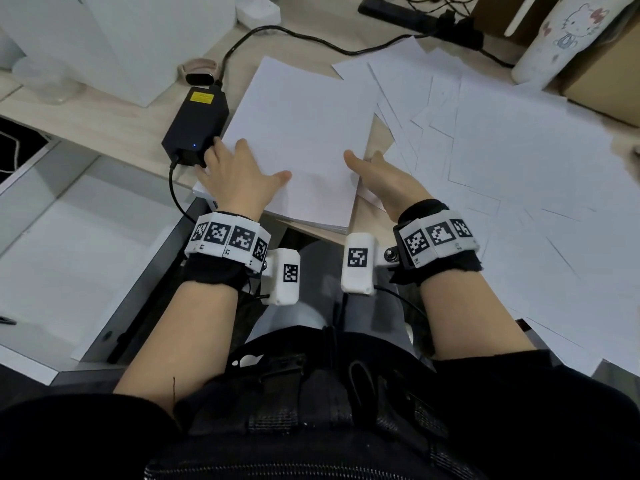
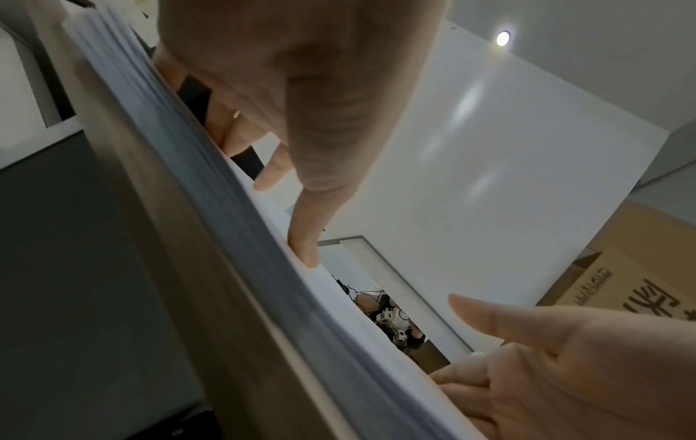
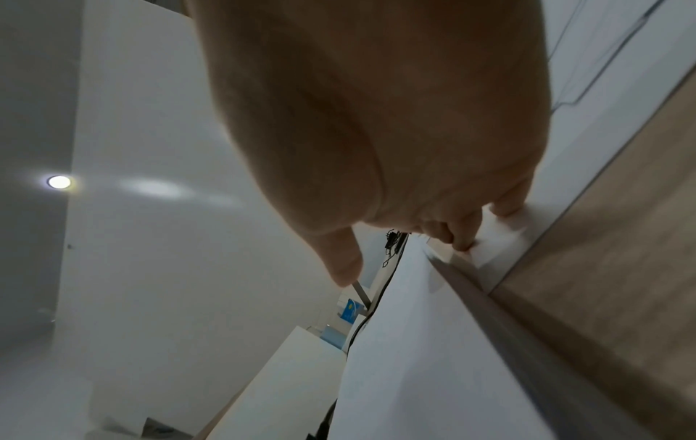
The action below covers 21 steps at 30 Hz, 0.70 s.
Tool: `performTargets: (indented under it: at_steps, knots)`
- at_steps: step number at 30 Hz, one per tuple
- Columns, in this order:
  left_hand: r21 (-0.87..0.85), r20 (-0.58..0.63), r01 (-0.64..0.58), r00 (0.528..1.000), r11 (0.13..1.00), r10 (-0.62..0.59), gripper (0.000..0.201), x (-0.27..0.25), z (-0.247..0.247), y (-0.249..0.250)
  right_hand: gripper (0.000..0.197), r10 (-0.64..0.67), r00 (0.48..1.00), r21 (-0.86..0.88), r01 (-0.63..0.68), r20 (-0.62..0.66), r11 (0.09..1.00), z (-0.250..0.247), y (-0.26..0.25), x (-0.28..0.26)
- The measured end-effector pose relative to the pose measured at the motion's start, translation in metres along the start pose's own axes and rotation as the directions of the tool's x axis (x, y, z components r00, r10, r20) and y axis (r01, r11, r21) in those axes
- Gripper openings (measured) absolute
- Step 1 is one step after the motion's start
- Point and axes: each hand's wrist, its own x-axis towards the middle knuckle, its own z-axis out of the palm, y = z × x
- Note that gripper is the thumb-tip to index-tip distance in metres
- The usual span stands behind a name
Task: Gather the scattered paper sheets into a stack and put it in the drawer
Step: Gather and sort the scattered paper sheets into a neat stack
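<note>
While the left hand (image 1: 235, 178) lies flat on the stack (image 1: 304, 133) with fingers spread, the right hand (image 1: 384, 181) presses its fingertips on the stack's right edge, thumb up, holding nothing. The one stack sits at the tabletop's (image 1: 114, 129) near edge. It looks thick and heavy but floppy, and sheets could slide, so hold both long sides. Many loose sheets (image 1: 519, 174) lie to the right, too many to count.
</note>
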Motion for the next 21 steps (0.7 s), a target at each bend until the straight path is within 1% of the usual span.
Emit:
performTargets:
  at_steps: [4,7,10,11,14,17,21]
  knots:
    - [-0.021,-0.017,0.077,0.997,0.997,-0.078,0.09,-0.001,-0.001,0.003,0.067,-0.04,0.999,0.09,0.039,0.012,0.995,0.001,-0.005,0.003]
    - [-0.048,-0.02,0.096,0.995,0.994,-0.097,0.093,0.001,-0.001,0.006,0.08,-0.043,0.998,0.134,0.037,0.037,0.99,0.002,-0.006,0.006]
    - [-0.084,-0.036,0.093,0.995,0.992,-0.096,0.096,0.005,0.0,0.006,0.098,-0.037,0.999,0.227,0.03,0.026,0.973,0.001,-0.001,0.013]
    - [-0.091,-0.037,0.089,0.995,0.992,-0.093,0.098,0.006,0.0,0.006,0.097,-0.035,0.999,0.256,0.03,0.017,0.966,0.001,-0.001,0.013]
    - [-0.104,-0.029,0.084,0.996,0.991,-0.087,0.1,0.012,0.001,0.009,0.084,-0.018,1.0,0.321,0.016,0.004,0.947,0.001,-0.003,0.011]
    - [-0.111,-0.02,0.067,0.997,0.992,-0.07,0.102,0.022,0.0,0.01,0.077,-0.005,1.0,0.384,0.004,0.002,0.923,0.002,-0.005,0.012]
    - [-0.079,-0.011,0.047,0.999,0.996,-0.048,0.103,0.029,0.0,0.009,0.075,-0.004,1.0,0.431,0.0,0.009,0.903,0.003,-0.006,0.015]
